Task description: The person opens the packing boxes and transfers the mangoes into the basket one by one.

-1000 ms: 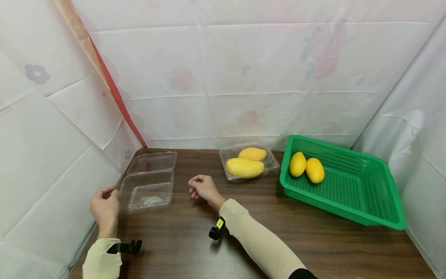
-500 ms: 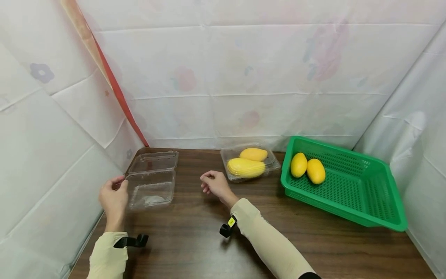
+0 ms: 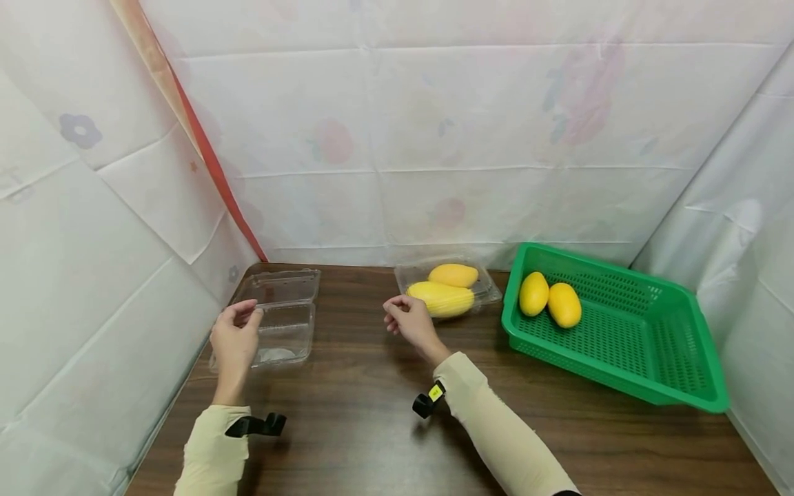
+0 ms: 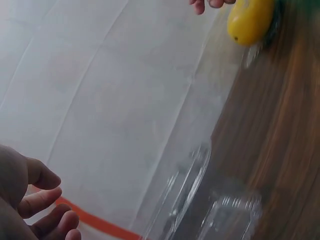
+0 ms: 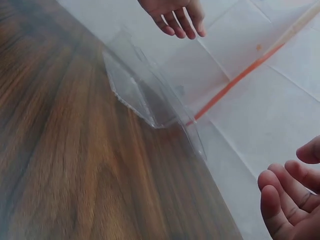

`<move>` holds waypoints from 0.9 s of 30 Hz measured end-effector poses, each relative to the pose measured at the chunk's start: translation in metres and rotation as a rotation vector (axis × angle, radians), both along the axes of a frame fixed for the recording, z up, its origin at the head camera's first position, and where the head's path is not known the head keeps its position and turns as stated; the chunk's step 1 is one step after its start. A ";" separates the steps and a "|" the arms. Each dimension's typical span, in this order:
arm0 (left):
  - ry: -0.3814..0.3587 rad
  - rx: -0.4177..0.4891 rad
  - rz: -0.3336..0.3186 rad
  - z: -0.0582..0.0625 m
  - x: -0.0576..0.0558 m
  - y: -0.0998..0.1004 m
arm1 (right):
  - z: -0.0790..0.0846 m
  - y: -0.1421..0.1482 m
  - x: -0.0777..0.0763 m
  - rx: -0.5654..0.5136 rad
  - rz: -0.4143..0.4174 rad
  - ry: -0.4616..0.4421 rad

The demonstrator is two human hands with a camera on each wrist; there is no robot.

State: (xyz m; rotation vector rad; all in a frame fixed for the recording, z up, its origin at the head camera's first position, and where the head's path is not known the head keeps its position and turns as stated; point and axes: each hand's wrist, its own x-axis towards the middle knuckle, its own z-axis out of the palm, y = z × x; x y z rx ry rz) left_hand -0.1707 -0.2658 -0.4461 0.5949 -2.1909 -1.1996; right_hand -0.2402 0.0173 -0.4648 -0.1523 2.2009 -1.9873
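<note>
My left hand [image 3: 236, 341] hovers over the left side of a clear plastic clamshell box [image 3: 285, 327], overlapping it in the head view. Its fingers are loosely bent, with nothing between them in the left wrist view. The box lies with its lid folded back toward the wall, and no fruit is inside. My right hand [image 3: 412, 322], also holding nothing, has its fingers relaxed. It hangs at the front left corner of a second clear box [image 3: 486, 296], which contains two mangoes. One yellow mango [image 3: 453, 275] lies behind the other [image 3: 443, 299], both under clear plastic.
A green plastic basket [image 3: 608, 386] stands at the right, tilted across the table. Two mangoes, the left one [image 3: 533, 294] and the right one [image 3: 564, 305], lie at its left end. White printed cloth [image 3: 397, 138] walls the brown wooden table [image 3: 360, 427] at the back and sides.
Both hands have moved to the right. My left hand has gone from beside the open box to over its left part; my right hand has come closer to the filled box. The boxes stay put.
</note>
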 end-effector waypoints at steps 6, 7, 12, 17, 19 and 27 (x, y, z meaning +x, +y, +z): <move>0.002 0.000 -0.062 -0.001 -0.005 0.014 | 0.000 0.016 -0.001 0.006 -0.112 0.032; 0.002 0.003 -0.072 -0.001 -0.005 0.016 | 0.000 0.019 -0.002 0.007 -0.129 0.037; -0.023 0.007 -0.116 -0.002 -0.009 0.029 | 0.001 0.034 -0.005 0.034 -0.211 0.077; -0.010 0.002 -0.159 -0.003 -0.014 0.045 | 0.003 0.049 -0.010 0.159 -0.264 0.193; -0.002 0.001 -0.181 -0.003 -0.017 0.053 | 0.005 0.054 -0.012 0.231 -0.266 0.245; -0.072 0.011 -0.327 -0.003 -0.025 0.080 | 0.020 0.072 -0.022 0.475 -0.207 0.321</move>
